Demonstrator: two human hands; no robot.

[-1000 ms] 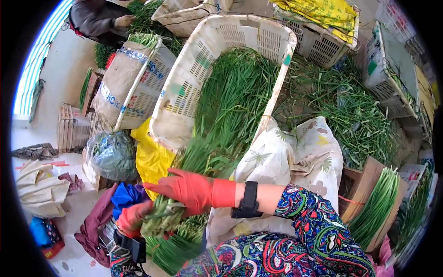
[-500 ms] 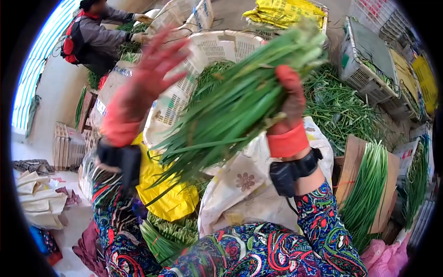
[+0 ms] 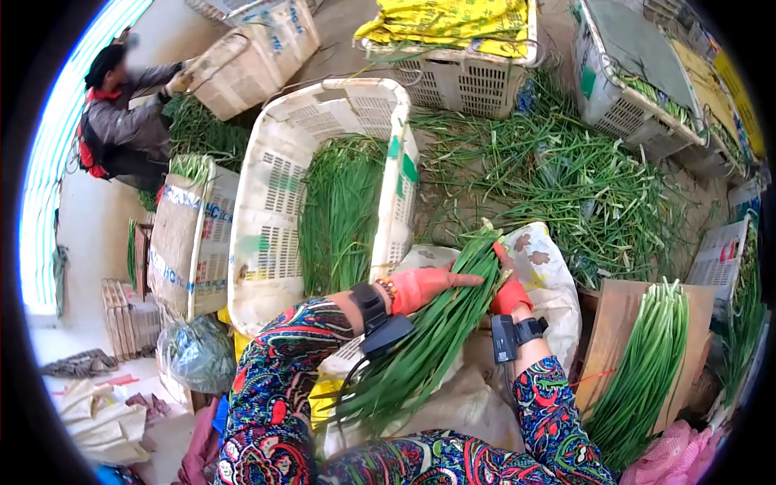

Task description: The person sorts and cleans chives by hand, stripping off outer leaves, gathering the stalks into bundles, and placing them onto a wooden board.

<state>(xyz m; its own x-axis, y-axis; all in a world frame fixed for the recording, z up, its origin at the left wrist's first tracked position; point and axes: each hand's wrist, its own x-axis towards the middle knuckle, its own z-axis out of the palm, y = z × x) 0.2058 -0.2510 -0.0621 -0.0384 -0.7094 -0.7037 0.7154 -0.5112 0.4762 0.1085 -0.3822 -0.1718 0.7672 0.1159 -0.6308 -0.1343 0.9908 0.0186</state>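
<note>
Green bunch: the leafy bunch (image 3: 440, 335) was between the two gloved hands above the lap, thick ends far and slightly right, leaf tips trailing near and left.
Left hand: the left hand (image 3: 416, 289) touched the bunch from the left, one finger stretched across the leaves; how its other fingers closed could not be told.
Right hand: the right hand (image 3: 511, 293) held the right side just below the thick ends, a finger upright against the stems, the rest partly hidden.
Handling step: it looked like gathering and evening the bunch.
Move called for: judging by the hold, a firm grip near the thick ends, with stray leaves kept in line.
Big crate: a white crate (image 3: 242, 279) stood far left of the hands, with greens (image 3: 343, 214) inside.
Right side: another bunch (image 3: 651, 356) leaned on a brown board (image 3: 596, 327).
Far floor: loose greens (image 3: 582, 190) lay scattered.
Far left: another person (image 3: 129, 133) touched a tilted crate (image 3: 242, 71).
</note>
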